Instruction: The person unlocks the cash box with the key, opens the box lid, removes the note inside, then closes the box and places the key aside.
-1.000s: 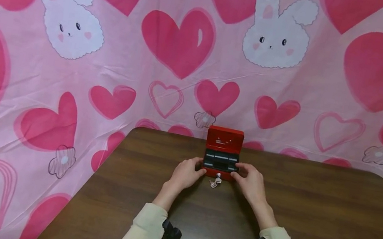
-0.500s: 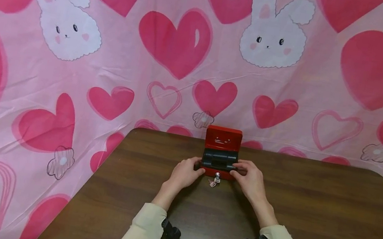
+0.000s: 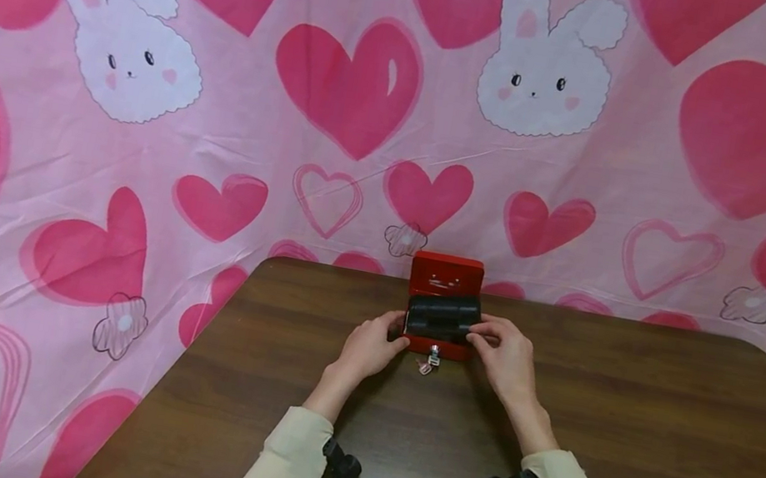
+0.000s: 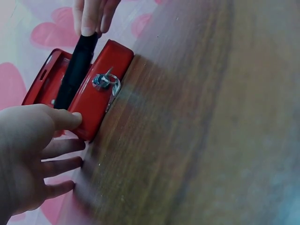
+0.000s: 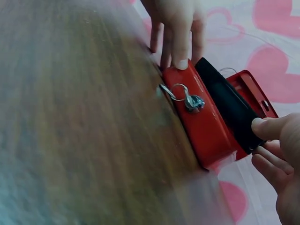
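A red cash box (image 3: 415, 345) stands on the table with its lid (image 3: 428, 265) raised at the back. My left hand (image 3: 368, 346) holds its left end, thumb on the front corner and fingers along the side, as the left wrist view shows. At the right end, my right hand (image 3: 506, 359) pinches a black tray (image 5: 225, 98) between thumb and fingers. The tray sits tilted in the box, its right end raised above the rim. A key ring with keys (image 3: 428, 365) hangs from the lock on the front. The tray hides the box's inside.
The brown wooden table (image 3: 622, 448) spreads out on both sides and in front of the box. Close behind its back edge hangs a pink cloth (image 3: 232, 138) with hearts and rabbits. A black camera is strapped to each wrist.
My right hand has risen slightly, and the black tray's right end has come up out of the box with it. The left hand has stayed on the box's left end.
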`<state>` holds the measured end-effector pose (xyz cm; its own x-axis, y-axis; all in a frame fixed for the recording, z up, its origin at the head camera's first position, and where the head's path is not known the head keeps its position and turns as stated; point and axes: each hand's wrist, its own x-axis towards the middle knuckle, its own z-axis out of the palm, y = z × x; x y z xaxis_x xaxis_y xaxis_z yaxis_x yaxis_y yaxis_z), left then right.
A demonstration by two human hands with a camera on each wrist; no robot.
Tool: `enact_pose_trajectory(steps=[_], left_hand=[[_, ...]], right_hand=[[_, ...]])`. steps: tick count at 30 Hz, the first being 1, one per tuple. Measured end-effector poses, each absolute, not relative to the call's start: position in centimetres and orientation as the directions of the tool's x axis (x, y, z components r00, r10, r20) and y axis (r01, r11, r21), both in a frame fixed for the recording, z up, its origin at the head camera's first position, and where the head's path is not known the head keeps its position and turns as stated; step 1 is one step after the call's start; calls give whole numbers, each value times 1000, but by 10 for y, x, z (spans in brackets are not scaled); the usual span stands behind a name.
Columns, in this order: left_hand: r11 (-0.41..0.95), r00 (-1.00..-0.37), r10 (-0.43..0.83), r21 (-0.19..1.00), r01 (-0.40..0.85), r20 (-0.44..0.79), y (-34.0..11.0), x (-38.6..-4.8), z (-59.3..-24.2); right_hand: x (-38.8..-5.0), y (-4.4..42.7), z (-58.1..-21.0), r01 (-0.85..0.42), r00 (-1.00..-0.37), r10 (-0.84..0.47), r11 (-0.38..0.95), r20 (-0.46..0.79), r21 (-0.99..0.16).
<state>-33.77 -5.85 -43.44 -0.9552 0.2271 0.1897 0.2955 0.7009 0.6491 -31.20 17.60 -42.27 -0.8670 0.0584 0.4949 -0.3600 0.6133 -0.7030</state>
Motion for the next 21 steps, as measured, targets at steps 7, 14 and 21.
enact_pose_trajectory(steps=[7,14,21], left_hand=[[699,-951,241,646,308,193,-59,-338,-434],[699,-951,248,644,309,187,-59,-336,-434],[703,-950,251,639,312,188,-59,-337,-434]], right_hand=[[-314,185,-421,-368,-861,66,603,504,-708],[-312,198,-418,-341,-881,68,597,469,-727],[-313,210,-418,-315,-899,63,597,434,-738]])
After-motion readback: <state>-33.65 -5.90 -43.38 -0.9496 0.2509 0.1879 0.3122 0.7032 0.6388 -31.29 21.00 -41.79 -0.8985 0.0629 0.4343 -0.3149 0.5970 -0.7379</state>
